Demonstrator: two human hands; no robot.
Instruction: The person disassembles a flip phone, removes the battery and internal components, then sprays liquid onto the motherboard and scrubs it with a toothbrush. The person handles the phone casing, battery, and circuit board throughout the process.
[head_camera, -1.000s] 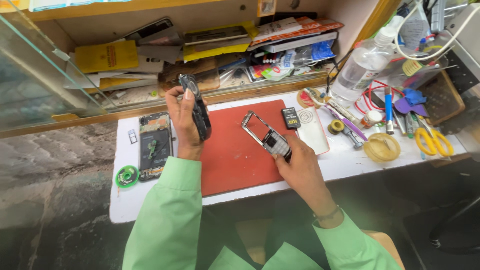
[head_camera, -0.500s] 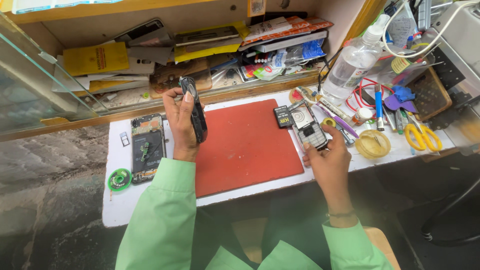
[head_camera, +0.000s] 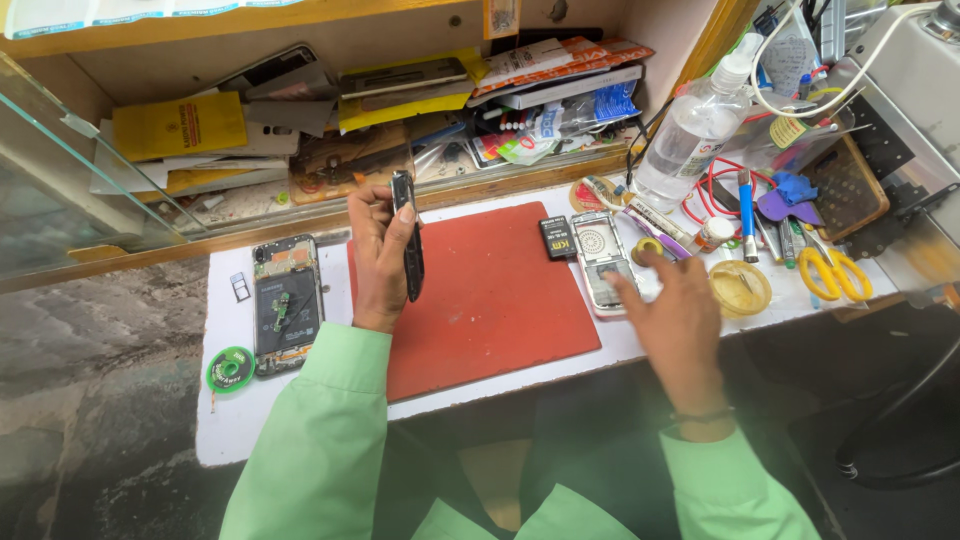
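Left hand (head_camera: 378, 262) gripped a dark phone (head_camera: 406, 236) edge-on above the red mat (head_camera: 500, 300). Right hand (head_camera: 672, 305) – fingers spread, holding nothing – rested beside the small silver handset (head_camera: 598, 262) on the worktop (head_camera: 250, 420).

Two hands are showing: the left hand (head_camera: 380, 262) and the right hand (head_camera: 672, 305). Three phones are showing: a dark phone (head_camera: 407, 247) standing on edge, an opened phone (head_camera: 286, 303) lying at the left, and a small keypad phone (head_camera: 600, 262) lying right of the mat. One red mat (head_camera: 500, 300) is lying in the middle. One battery (head_camera: 557, 238), one clear bottle (head_camera: 690, 130), one pair of yellow scissors (head_camera: 835, 272), one green reel (head_camera: 230, 369) and one yellow dish (head_camera: 741, 287) are sitting around it.
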